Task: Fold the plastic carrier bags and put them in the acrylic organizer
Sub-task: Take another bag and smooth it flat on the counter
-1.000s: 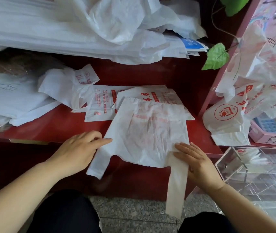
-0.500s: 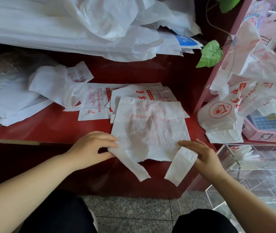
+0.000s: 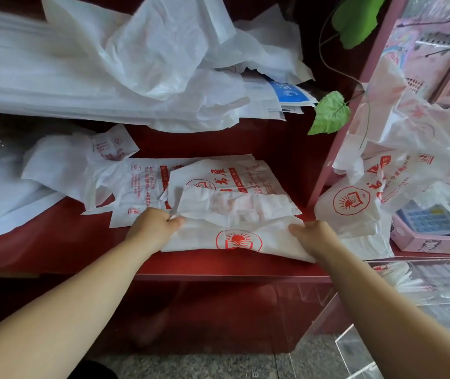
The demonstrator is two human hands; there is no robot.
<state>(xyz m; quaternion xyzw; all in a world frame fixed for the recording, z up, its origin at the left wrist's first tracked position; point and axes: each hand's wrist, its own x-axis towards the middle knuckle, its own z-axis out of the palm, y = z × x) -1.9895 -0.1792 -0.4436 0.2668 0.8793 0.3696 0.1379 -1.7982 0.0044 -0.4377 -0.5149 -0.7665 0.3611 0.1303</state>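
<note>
In the head view, I am pinching the left edge of the white plastic carrier bag with the red sun-and-book logo [image 3: 239, 232] with my left hand [image 3: 154, 227], while my right hand [image 3: 314, 237] is gripping its right edge, fingers curled. The bag is lying partly doubled over on the glossy red worktop [image 3: 54, 242], near its front edge. The clear acrylic organizer [image 3: 437, 291] is standing low to my right, apart from the bag.

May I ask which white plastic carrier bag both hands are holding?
The frontmost, half-folded white plastic bag, its round red book logo facing up; left hand and right hand grip its ends.
</note>
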